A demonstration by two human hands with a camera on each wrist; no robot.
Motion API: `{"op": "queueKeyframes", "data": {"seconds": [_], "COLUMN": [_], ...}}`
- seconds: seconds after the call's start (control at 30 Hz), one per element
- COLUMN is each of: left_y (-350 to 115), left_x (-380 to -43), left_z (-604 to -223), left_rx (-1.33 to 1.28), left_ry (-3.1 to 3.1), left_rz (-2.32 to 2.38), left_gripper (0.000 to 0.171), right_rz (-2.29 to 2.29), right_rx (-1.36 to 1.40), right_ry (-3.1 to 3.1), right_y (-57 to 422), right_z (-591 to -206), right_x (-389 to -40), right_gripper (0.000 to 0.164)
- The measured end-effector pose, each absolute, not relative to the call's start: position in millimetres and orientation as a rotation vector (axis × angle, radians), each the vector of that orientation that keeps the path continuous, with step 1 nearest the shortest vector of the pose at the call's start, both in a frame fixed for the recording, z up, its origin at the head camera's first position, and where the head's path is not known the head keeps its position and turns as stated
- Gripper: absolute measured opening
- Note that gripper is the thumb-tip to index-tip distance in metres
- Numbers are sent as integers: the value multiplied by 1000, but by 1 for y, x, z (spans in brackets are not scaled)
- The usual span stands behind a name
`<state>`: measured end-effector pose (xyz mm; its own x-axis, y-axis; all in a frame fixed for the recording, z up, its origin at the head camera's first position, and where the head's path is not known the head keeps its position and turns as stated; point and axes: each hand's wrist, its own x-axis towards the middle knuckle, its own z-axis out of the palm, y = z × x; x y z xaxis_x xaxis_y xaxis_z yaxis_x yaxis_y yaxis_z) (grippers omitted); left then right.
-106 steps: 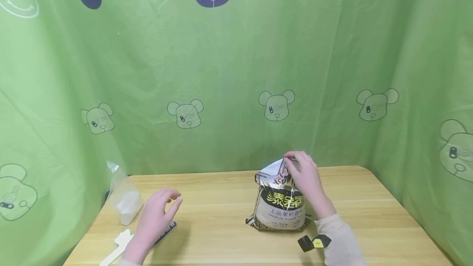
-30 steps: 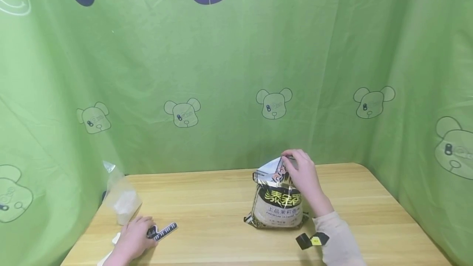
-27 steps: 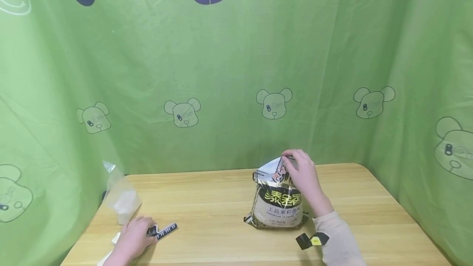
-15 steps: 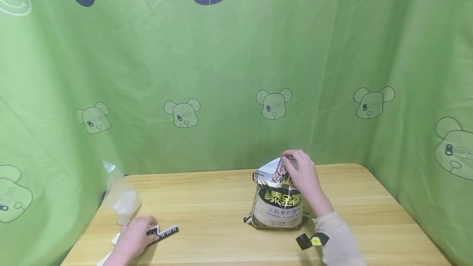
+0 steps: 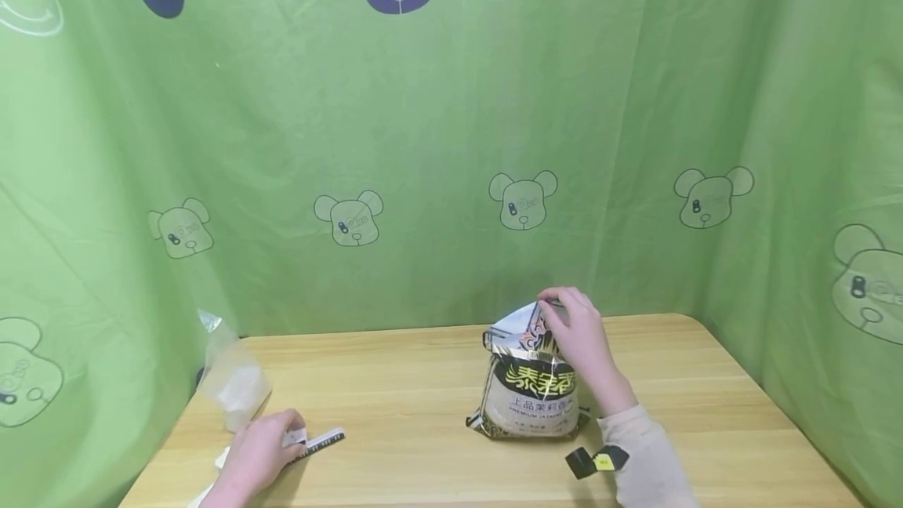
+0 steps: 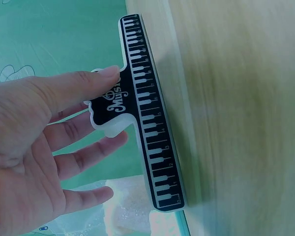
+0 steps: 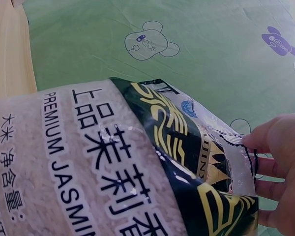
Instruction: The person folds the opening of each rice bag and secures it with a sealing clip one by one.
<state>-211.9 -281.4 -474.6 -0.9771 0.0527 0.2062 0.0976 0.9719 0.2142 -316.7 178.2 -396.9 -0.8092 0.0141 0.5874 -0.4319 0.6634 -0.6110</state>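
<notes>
My left hand [image 5: 255,451] is low at the table's left and pinches a clip by its tab, thumb in front and fingers behind. The clip [image 6: 152,123] is black and white, with piano keys and ruler marks along its bar and "Music" on the tab. In the left wrist view its long edge is close over the wood. My right hand [image 5: 582,335] pinches the folded top of a rice bag [image 5: 532,408], which stands upright right of the middle. The bag's printed front shows rice through it, and its top [image 7: 226,132] is folded over.
A clear plastic bag [image 5: 238,390] with white contents stands at the table's left edge. A white object [image 5: 222,457] is partly hidden by the left hand. A black piece with a yellow label [image 5: 596,461] overlaps the right sleeve. Green printed curtains [image 5: 451,257] surround the wooden table [image 5: 402,382].
The left hand has come down onto the clip and grasped its tab. Over the last second the clip has tipped and shifted slightly right. The right hand stays at the rice bag's top.
</notes>
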Motion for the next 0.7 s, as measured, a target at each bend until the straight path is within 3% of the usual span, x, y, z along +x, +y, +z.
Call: {"op": "queueKeyframes", "data": {"seconds": [0.7], "left_y": [-269], "left_x": [-223], "left_z": [-450], "left_rx": [-137], "left_ry": [-2789], "left_rz": [-428], "left_gripper": [26], "right_rz": [1062], "right_rx": [321], "right_ry": [-2339], "right_y": [179], "right_z": [-397], "right_x": [-317], "right_gripper": [21]}}
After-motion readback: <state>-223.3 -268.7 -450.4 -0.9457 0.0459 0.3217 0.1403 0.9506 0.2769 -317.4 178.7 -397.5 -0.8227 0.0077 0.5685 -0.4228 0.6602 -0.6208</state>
